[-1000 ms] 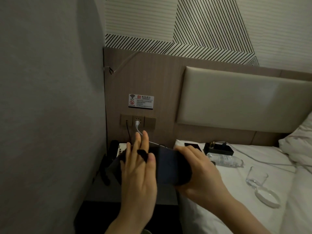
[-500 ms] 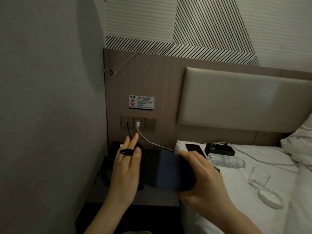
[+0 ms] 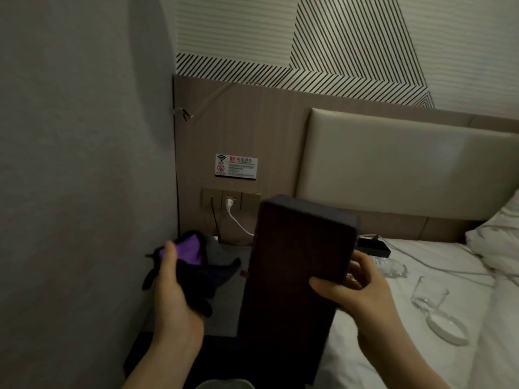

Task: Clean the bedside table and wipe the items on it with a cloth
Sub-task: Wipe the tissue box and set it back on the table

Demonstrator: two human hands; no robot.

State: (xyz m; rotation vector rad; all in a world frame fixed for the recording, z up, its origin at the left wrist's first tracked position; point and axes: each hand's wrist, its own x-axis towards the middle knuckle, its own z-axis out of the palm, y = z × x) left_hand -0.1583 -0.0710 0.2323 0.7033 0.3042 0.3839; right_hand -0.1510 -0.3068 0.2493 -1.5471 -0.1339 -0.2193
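We see the right hand (image 3: 355, 297) gripping a tall dark box (image 3: 295, 265), held upright above the tabletop (image 3: 224, 307). The left hand (image 3: 171, 287) clutches a dark cloth (image 3: 196, 265) with a purple patch, beside the wall. A glass (image 3: 428, 293), possibly tipped over, lies on the bed (image 3: 393, 346).
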